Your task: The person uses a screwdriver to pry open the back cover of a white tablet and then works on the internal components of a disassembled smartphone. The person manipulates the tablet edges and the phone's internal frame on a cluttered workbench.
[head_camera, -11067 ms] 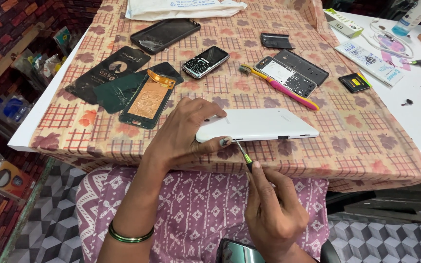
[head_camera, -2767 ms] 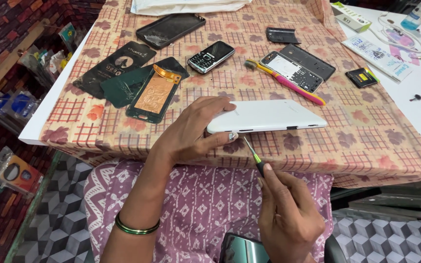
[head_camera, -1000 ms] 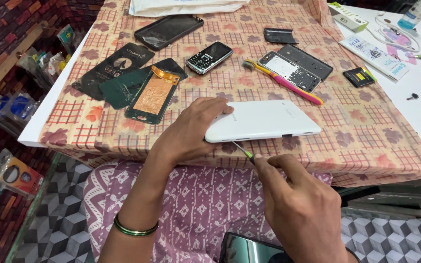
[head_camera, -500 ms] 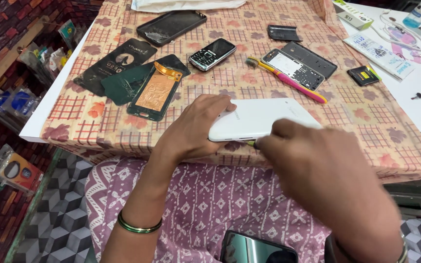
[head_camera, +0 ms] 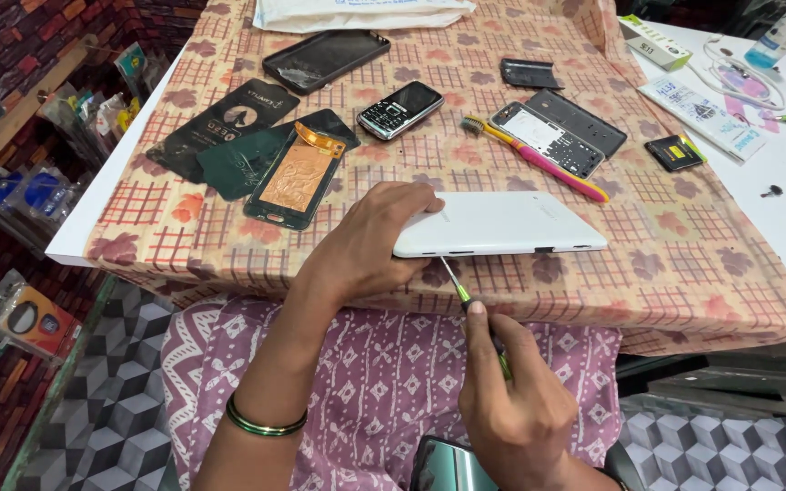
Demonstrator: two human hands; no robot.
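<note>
Head view: left hand (head_camera: 370,241) flat with fingers pressed on white tablet (head_camera: 502,225) at table-edge centre, right hand (head_camera: 516,400) at 6 o'clock pinching green screwdriver (head_camera: 458,289), tip at near-edge seam; best keep blade shallow, pry gently.

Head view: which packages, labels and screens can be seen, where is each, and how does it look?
Dark glass screen: far left, black rectangle.
Keypad phone: centre, black, screen dark.
White packet: top edge, flat.
Small box: top right, white and green.
Label sheet: right, long, white-blue.
Hanging packets: lower left, clear.
</note>
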